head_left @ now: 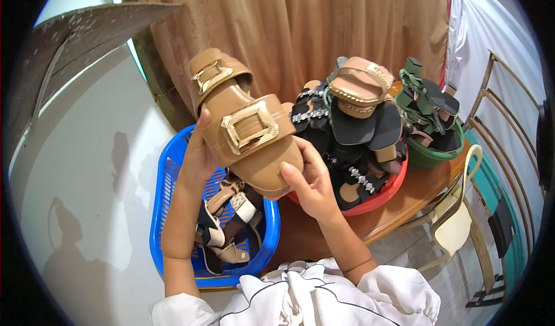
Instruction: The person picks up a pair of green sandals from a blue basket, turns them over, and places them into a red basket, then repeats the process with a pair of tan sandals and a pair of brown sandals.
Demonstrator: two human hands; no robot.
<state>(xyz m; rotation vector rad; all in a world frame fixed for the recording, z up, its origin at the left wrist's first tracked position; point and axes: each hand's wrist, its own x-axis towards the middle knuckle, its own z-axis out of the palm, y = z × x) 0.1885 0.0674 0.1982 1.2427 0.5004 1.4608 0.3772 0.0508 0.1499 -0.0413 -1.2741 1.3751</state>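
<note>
A pair of tan sandals [260,161] with gold rectangular buckles is held up over the blue basket, one sandal partly behind the other. My left hand [200,147] grips their left side, its fingers partly hidden behind them. At the front sandal's toe end, my right hand [312,181] holds on with the thumb on the insole and the fingers around the edge. Below, the blue basket [270,233] contains several shoes in beige, black and white.
A red basin [384,196] piled with black and tan sandals stands on the wooden table [370,228]. Behind it at the right is a green basin [433,158] of shoes. A cream chair [454,233] stands right of the table; a brown curtain [347,19] hangs behind.
</note>
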